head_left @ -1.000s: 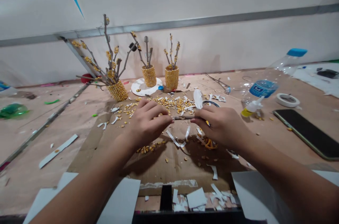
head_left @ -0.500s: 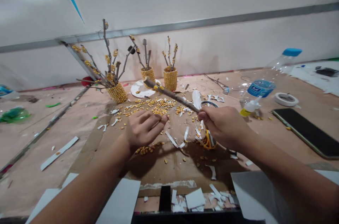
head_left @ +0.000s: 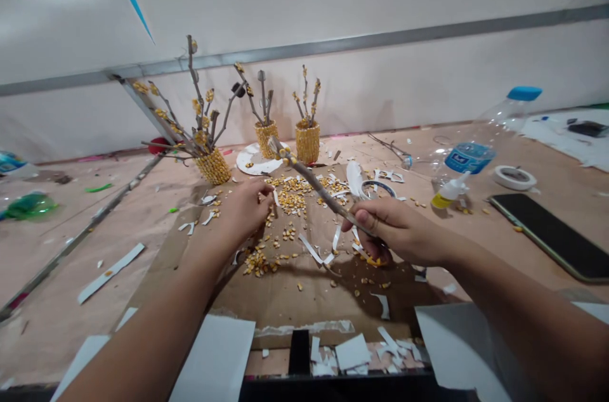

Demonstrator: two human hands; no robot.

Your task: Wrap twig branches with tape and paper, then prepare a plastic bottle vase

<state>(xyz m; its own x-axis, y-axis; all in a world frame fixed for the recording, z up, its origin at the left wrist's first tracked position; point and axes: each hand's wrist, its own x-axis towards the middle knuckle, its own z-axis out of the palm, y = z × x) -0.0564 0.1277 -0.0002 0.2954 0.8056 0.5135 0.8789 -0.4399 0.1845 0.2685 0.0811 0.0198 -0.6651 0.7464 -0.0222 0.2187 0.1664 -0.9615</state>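
My right hand (head_left: 399,231) is closed around a thin brown twig (head_left: 314,183) that slants up and away to the left, with a yellow kernel stuck near its far tip. My left hand (head_left: 245,205) reaches over the scattered corn kernels (head_left: 290,196) on the brown cardboard sheet (head_left: 285,294), fingers curled at the pile; whether it holds a kernel is hidden. Three kernel-covered pots stand at the back: a leaning one (head_left: 212,164) with long branches, a middle one (head_left: 266,136) on a white disc, and a third (head_left: 307,141).
White paper scraps (head_left: 352,351) litter the cardboard and floor. A glue bottle (head_left: 450,193), a plastic water bottle (head_left: 480,142), a tape roll (head_left: 515,177) and a dark phone (head_left: 552,234) lie to the right. A green plastic piece (head_left: 28,205) lies at far left.
My left hand let go of the twig and moved forward to the kernel pile. My right hand swung the twig from level to slanting up and away.
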